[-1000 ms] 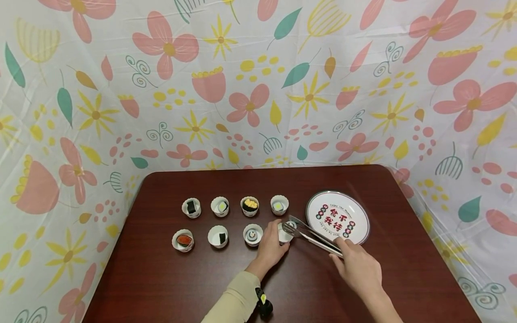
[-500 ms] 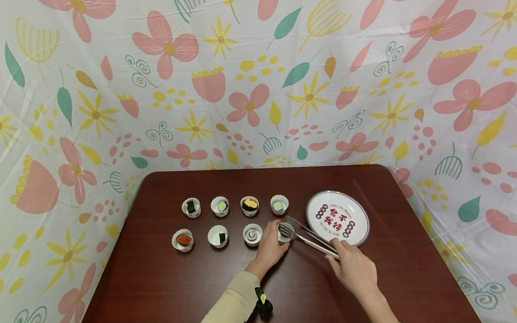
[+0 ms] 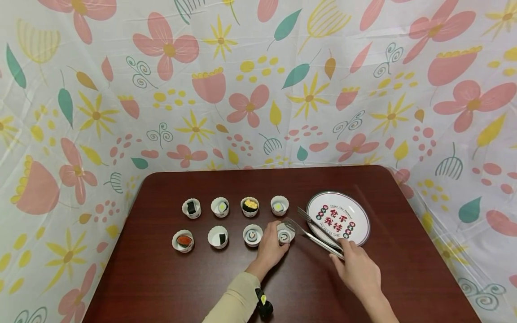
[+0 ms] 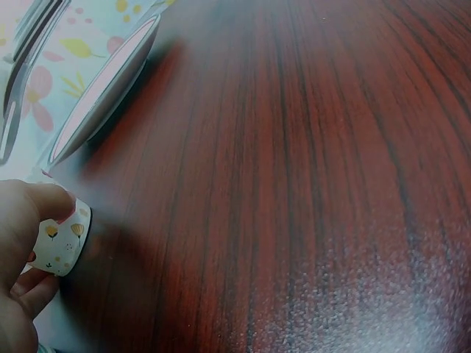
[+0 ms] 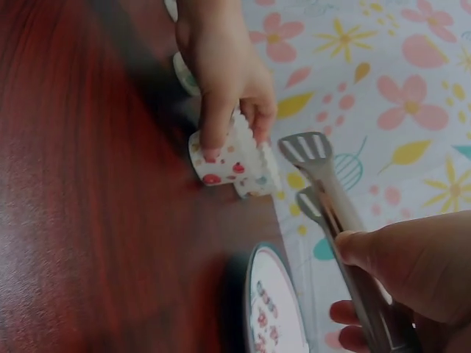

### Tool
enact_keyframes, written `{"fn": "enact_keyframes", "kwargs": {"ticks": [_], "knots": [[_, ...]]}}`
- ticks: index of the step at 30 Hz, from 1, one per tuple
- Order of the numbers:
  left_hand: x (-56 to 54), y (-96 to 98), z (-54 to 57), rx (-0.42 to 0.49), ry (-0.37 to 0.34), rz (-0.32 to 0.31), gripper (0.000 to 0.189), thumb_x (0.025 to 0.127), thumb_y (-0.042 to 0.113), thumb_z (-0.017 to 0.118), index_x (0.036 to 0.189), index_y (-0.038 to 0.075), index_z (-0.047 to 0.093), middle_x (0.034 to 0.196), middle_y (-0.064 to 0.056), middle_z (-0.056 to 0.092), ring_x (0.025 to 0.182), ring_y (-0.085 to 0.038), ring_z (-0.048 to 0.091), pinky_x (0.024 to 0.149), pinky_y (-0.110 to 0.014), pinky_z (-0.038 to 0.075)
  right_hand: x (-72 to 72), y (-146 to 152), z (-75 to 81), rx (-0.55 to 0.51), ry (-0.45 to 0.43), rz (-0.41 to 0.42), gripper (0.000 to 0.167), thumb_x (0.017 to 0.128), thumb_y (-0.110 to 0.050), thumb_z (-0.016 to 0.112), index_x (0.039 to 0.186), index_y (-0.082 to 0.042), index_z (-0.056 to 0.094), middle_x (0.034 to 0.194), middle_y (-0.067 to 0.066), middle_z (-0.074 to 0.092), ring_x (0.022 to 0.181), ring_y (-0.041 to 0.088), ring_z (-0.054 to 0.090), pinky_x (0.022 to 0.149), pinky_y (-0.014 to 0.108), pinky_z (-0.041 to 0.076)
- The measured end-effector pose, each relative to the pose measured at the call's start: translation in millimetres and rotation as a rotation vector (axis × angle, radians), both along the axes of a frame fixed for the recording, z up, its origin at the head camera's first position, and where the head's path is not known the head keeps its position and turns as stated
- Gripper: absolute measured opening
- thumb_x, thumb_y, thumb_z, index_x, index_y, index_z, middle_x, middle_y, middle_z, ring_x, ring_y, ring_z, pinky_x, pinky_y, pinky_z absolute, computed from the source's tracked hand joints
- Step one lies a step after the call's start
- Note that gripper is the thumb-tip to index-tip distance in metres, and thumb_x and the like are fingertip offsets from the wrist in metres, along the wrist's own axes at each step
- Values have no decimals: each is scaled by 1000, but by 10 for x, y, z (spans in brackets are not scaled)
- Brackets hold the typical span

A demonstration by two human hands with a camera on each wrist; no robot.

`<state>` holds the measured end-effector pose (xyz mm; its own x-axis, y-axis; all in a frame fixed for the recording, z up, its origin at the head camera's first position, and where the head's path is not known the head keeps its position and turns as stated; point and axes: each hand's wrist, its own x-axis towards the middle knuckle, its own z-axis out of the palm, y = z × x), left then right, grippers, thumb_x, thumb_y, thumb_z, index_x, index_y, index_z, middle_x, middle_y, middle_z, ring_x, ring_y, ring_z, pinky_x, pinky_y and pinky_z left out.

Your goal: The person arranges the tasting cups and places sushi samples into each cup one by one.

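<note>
My left hand [image 3: 271, 246] grips a small white scalloped cup [image 4: 70, 246] with a floral print, thumb on one side and fingers on the other. A round sushi roll [image 3: 284, 237] with a swirl on top sits inside that cup. In my right hand [image 3: 359, 269] I hold metal tongs [image 5: 346, 213], thumb on the upper arm. Their slotted tips [image 5: 305, 151] stand apart with nothing between them. In the head view one tip overlaps the far rim of the held cup; the other points toward the plate's left edge.
A white oval plate [image 3: 359, 220] with red characters lies at the right, partly under the tongs in the head view. Left of my hand stand two rows of similar cups, among them one with a swirl roll [image 3: 252, 235]. A patterned cloth [image 3: 258, 89] hangs behind the table [image 3: 181, 287].
The tongs first shifted left over the held cup, then drew back right with their tips spread wider. The roll in the cup now shows. My left hand has stayed in place.
</note>
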<state>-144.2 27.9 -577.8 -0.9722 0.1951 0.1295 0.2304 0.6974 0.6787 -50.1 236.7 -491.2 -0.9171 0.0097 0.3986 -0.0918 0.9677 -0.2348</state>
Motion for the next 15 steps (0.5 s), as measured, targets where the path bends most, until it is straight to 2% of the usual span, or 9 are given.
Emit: {"fn": "enact_keyframes", "kwargs": {"ticks": [9, 15], "knots": [[-5, 6, -43, -9, 35, 6, 68, 70, 16, 78, 128, 9, 42, 118, -5, 52, 109, -22, 52, 87, -36, 45, 19, 175, -176, -80, 71, -96, 46, 67, -19, 78, 105, -4, 57, 79, 16, 58, 66, 38, 55, 45, 47, 40], [-5, 6, -48, -10, 40, 7, 68, 70, 16, 78, 128, 8, 42, 119, -5, 52, 109, -22, 52, 87, -35, 45, 56, 358, -286, -140, 16, -187, 45, 69, -17, 77, 106, -2, 56, 79, 18, 58, 65, 40, 54, 46, 49, 39]]}}
